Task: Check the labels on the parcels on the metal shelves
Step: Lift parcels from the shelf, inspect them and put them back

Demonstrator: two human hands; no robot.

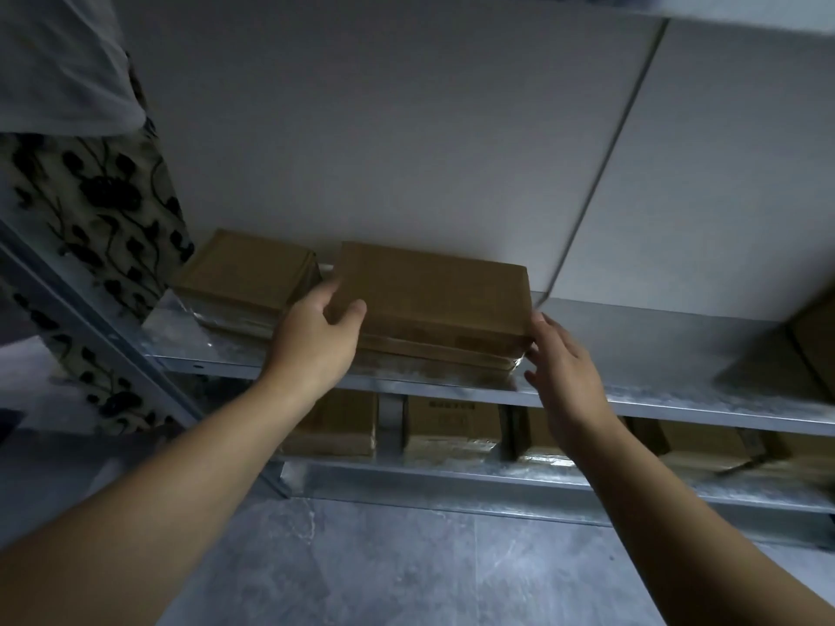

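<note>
On the upper metal shelf point(655, 359), a flat brown parcel point(433, 300) lay against the white wall point(384, 128). The left hand point(316, 341) gripped its front left corner, thumb on top and fingers curled round the side. The right hand point(565, 368) had its fingers straight and spread, with the tips at the parcel's front right corner. A second parcel point(244, 273) sat just beside it on the left. More boxes point(452, 422) stood on the lower shelf point(452, 476), their labels too blurred to read. A flowered curtain point(104, 219) hung at the left.
</note>
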